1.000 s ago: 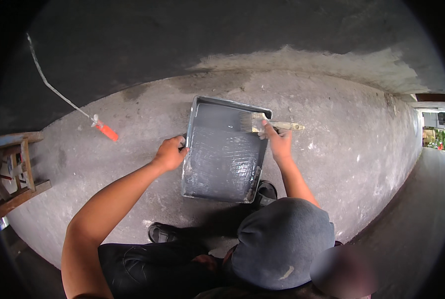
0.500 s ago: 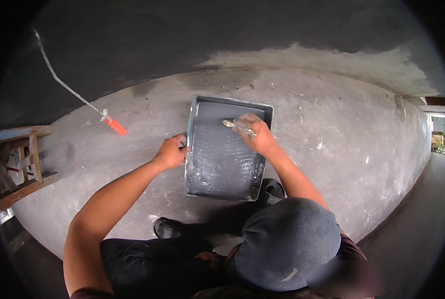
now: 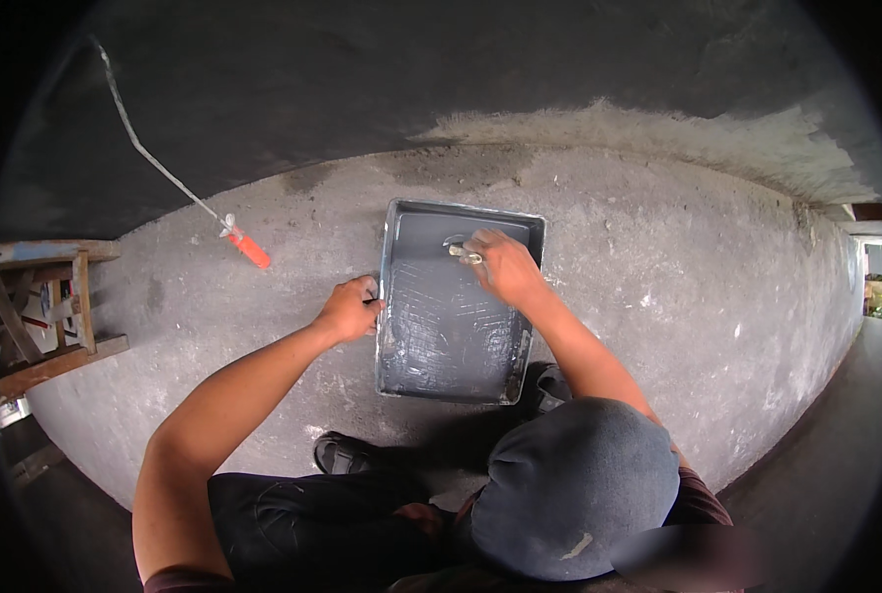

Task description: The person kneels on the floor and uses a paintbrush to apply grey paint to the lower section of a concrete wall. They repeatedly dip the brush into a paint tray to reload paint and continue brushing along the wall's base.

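A dark rectangular paint tray [image 3: 451, 341] with a wet grey paint film and light streaks lies on the concrete floor. At its left side, my left hand [image 3: 350, 308] is closed on the rim. My right hand [image 3: 505, 265] is over the upper part of the tray, fingers wrapped round a short, pale, paint-smeared paintbrush [image 3: 465, 254]; its bristles are hidden by the hand and paint. Left of the tray, apart from both hands, a paint roller frame with an orange handle [image 3: 252, 250] leans its long bent wire toward the dark wall.
The far wall [image 3: 263, 89] is dark grey, with a lighter unpainted strip [image 3: 638, 128] along its foot. A wooden stand [image 3: 85, 296] is at the left. My sandalled feet [image 3: 340, 455] are just below the tray. A head in a grey cap [image 3: 579, 489] covers the lower right.
The whole view has shifted slightly, so tray, roller and wall sit a little further right and lower. My right hand has tilted the paintbrush; my left hand stays on the rim.
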A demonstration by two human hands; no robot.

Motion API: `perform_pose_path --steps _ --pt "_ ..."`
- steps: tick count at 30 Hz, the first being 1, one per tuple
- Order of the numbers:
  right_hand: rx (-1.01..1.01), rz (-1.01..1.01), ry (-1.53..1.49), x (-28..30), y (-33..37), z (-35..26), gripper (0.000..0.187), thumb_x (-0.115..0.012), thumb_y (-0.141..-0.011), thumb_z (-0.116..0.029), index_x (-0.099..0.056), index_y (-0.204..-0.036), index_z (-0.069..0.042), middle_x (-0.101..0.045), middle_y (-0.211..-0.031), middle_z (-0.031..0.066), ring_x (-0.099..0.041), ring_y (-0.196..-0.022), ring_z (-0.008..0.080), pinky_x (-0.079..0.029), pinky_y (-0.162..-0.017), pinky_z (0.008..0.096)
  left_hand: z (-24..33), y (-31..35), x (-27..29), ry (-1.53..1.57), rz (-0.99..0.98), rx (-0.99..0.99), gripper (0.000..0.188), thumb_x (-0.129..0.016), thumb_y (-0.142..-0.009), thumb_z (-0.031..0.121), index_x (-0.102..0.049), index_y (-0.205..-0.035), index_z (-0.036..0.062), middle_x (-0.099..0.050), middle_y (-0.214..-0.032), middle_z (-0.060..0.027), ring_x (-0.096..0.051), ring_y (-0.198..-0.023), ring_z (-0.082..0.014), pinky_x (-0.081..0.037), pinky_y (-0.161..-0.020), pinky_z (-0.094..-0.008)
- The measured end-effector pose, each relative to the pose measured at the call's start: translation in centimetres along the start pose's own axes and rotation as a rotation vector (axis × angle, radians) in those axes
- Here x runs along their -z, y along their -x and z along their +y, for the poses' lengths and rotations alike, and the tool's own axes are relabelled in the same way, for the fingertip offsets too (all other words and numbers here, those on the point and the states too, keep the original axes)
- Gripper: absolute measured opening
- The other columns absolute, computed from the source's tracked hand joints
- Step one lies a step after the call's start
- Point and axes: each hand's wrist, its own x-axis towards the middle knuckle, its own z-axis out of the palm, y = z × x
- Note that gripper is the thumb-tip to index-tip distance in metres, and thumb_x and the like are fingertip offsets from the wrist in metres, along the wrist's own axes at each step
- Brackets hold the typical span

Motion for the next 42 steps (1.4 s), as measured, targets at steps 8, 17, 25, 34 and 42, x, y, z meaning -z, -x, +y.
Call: perform_pose_path --steps 8,17,25,34,42 --pt "-0.036 0.171 -0.228 0.4 0.5 -0.1 0.018 -0.073 -0.092 -0.012 -0.078 -0.106 -0.001 -0.076 -0.105 0.014 -0.072 -0.096 0.0296 -0.058 -0.085 0.0402 0.0 0.1 0.1 0.028 0.0 0.041 0.021 -0.067 -0.103 0.008 -0.057 -0.117 -0.0047 -0.069 -0.116 -0.0242 -0.077 -0.086 -0.0273 -0.07 -0.074 -0.04" --pt "-0.715 0.313 -0.821 -2.1 4.6 -0.7 0.022 -0.078 -0.096 -0.017 -0.077 -0.083 0.001 -0.072 -0.067 0.005 -0.063 -0.057 0.0088 -0.047 -0.053 0.0291 -0.3 -0.2 -0.1 0.073 0.019 0.089 0.016 -0.063 -0.104 0.003 -0.056 -0.116 -0.0044 -0.071 -0.112 -0.0224 -0.078 -0.087 -0.0279 -0.071 -0.075 -0.0408" --pt "-0.676 0.202 -0.546 0.3 5.4 -0.9 0.02 -0.076 -0.094 -0.014 -0.077 -0.081 0.001 -0.072 -0.065 0.0075 -0.065 -0.054 0.0148 -0.048 -0.053 0.0317 -0.2 0.0 0.2 0.085 0.005 0.078 0.017 -0.064 -0.104 0.004 -0.056 -0.116 -0.0057 -0.07 -0.112 -0.0238 -0.077 -0.089 -0.0279 -0.071 -0.076 -0.0407" --pt "0.126 -0.02 -0.018 1.4 8.6 -3.7 0.034 -0.071 -0.087 -0.01 -0.073 -0.12 -0.005 -0.07 -0.109 0.0131 -0.069 -0.098 0.0296 -0.058 -0.079 0.0397 -0.5 0.3 0.5 0.058 0.001 0.086 0.018 -0.065 -0.103 0.005 -0.057 -0.116 -0.0055 -0.07 -0.114 -0.0236 -0.077 -0.087 -0.0279 -0.07 -0.075 -0.0404" --pt "0.277 -0.289 0.104 0.7 11.6 -6.0 0.048 -0.068 -0.082 -0.013 -0.067 -0.129 -0.005 -0.063 -0.122 0.0079 -0.061 -0.117 0.0276 -0.055 -0.095 0.0393 0.2 0.0 0.5 0.011 0.004 0.085 0.026 -0.065 -0.103 0.006 -0.056 -0.125 -0.0058 -0.069 -0.12 -0.0254 -0.077 -0.09 -0.0289 -0.07 -0.074 -0.0399"
